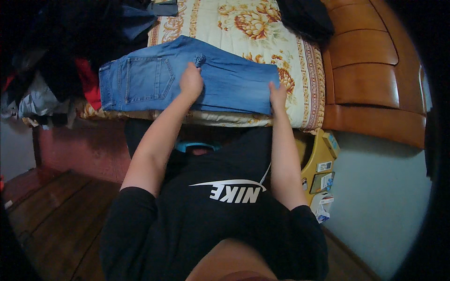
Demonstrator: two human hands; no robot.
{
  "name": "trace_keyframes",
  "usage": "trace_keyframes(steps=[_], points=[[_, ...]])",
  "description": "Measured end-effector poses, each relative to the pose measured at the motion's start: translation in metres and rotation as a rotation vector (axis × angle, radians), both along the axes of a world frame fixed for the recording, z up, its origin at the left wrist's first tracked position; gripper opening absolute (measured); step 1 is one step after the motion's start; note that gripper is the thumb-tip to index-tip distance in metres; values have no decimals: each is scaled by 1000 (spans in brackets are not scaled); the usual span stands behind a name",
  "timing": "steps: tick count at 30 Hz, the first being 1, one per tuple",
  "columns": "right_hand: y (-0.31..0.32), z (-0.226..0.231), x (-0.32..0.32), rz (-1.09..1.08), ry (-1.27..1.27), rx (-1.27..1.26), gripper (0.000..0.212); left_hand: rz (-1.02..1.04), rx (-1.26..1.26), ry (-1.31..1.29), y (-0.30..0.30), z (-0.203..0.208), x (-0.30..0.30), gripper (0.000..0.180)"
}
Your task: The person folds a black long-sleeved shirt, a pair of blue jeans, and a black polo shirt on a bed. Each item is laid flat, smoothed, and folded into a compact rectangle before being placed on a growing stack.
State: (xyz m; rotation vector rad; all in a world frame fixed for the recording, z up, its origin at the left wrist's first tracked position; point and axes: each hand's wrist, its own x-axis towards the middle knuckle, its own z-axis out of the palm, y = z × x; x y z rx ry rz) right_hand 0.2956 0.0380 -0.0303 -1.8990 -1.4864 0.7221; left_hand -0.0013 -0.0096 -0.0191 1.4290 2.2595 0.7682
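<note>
A pair of blue jeans (229, 77) lies folded lengthwise on the near edge of the bed, its waistband to the left and a back pocket facing up. My left hand (191, 84) is closed near the middle of the jeans, with a small bunch of denim showing at its fingertips. At the folded right end, my right hand (278, 97) grips the edge, its thumb over the denim and a finger showing beyond the fold. The undersides of both hands are hidden.
Under the jeans is a flowered bedcover (253, 35). Dark clothes (70, 28), a red cloth (86, 79) and grey cloth (40, 96) are heaped left. A brown padded headboard (365, 70) stands right, beside a yellow shelf (311, 166) with small items. A dark item (307, 18) lies behind.
</note>
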Motion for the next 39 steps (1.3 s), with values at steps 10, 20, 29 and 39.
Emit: trace_keyframes(steps=[10, 20, 29, 39], points=[[-6, 44, 33, -135, -448, -91, 40, -69, 45, -181, 20, -10, 47, 39], [-10, -12, -75, 448, -618, 98, 53, -129, -42, -157, 24, -21, 38, 42], [25, 19, -94, 375, -538, 135, 32, -401, 262, 613, -23, 33, 67, 53], [95, 17, -71, 862, -172, 3, 16, -1235, 271, 487, -34, 16, 64, 25]])
